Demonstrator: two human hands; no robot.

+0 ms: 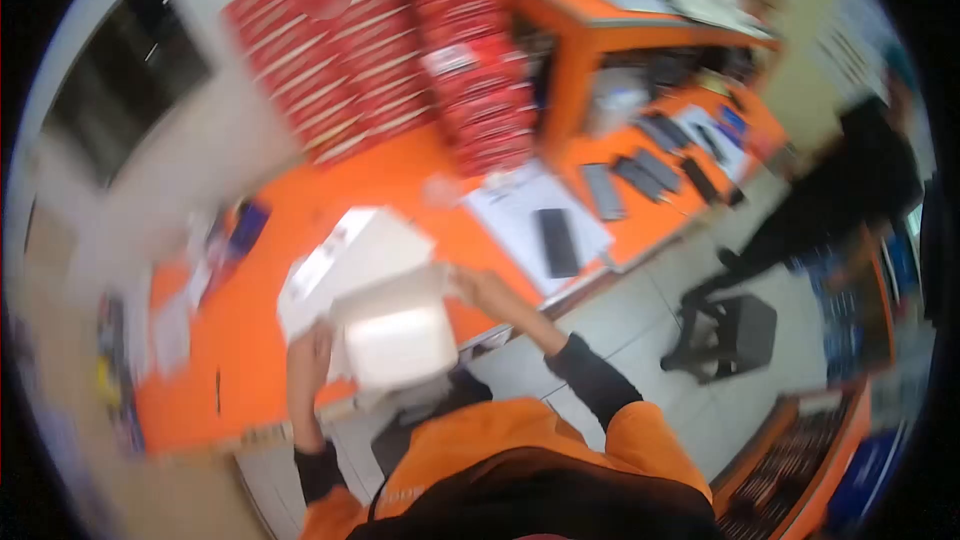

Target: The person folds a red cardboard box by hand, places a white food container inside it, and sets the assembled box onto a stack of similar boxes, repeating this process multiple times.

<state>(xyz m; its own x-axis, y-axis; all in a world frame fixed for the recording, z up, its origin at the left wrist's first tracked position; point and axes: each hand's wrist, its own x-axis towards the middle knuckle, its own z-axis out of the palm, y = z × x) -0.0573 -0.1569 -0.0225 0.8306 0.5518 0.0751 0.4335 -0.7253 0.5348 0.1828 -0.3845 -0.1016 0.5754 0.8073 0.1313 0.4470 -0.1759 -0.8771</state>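
A white open box point(398, 345), blurred by motion, is held over the near edge of the orange table point(250, 380). My left hand point(314, 348) is closed on its left side, and my right hand point(460, 285) grips its upper right corner. Just beyond the box lie flat white cardboard pieces point(365, 245). To the right of my right hand, a dark phone point(557, 242) rests on white paper point(510, 215). The fingers of both hands are partly smeared.
Tall stacks of red boxes point(340, 60) stand at the back. Several phones point(645, 175) lie on the table's right part, beside an orange shelf point(570, 60). A pen point(218, 390) lies at left. On the floor at right are a dark stool point(725, 335) and a person in dark clothes point(840, 180).
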